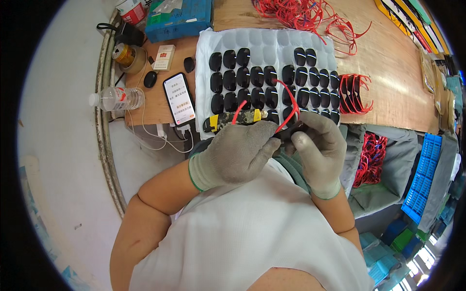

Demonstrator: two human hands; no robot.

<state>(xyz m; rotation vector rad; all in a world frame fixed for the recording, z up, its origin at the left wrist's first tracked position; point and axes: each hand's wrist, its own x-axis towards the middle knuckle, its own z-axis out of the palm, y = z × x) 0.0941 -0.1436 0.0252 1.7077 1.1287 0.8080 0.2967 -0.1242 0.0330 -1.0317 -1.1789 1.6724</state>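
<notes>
Close to my body, a red glasses frame [292, 103] is between my two gloved hands, its red temples rising above them. My left hand [238, 153] is closed around one side of the frame. With thumb and fingers, my right hand [320, 150] pinches the other side, where a dark lens [291, 130] shows; its seating in the rim is hidden by my fingers. Just beyond my hands is a white moulded tray [264, 39] with rows of dark lenses [242, 77]. A worn black tool with yellow bands [238, 119] lies across its near edge.
Red frames with dark lenses [356, 93] stand in a row right of the tray. A tangle of red frames [301, 12] lies behind it. Left are a phone [179, 98], cigarette pack [164, 57], plastic bottle [119, 99] and blue box [178, 22]. More red frames [371, 157] fill a grey cloth-lined container.
</notes>
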